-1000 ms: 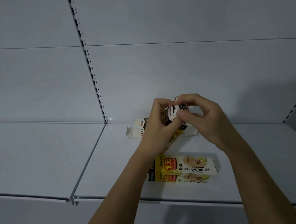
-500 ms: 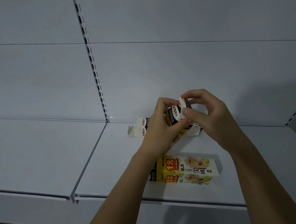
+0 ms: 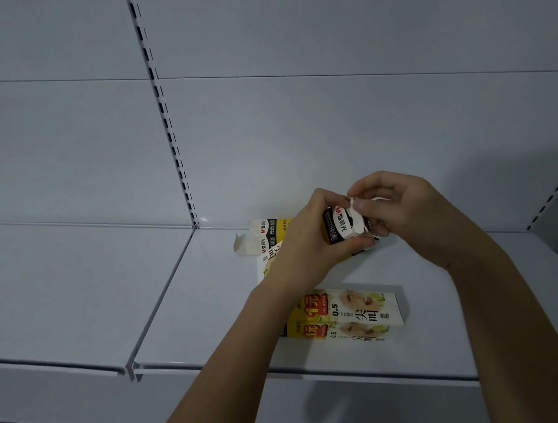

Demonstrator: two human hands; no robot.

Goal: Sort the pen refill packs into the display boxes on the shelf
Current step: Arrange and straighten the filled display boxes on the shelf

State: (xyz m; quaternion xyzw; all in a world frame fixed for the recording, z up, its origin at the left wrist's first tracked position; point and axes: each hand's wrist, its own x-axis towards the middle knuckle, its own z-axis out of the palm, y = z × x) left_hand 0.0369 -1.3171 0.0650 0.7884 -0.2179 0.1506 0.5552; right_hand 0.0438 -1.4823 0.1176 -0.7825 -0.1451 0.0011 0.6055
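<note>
Grey metal shelf (image 3: 211, 304), slotted upright (image 3: 164, 120) on the back panel. Left hand (image 3: 305, 243) grips a small refill box (image 3: 339, 227) above the shelf; right hand (image 3: 405, 212) fingers pinch its torn flap. Another box (image 3: 350, 314) lies flat near the front edge, an opened box (image 3: 266, 236) behind.
</note>
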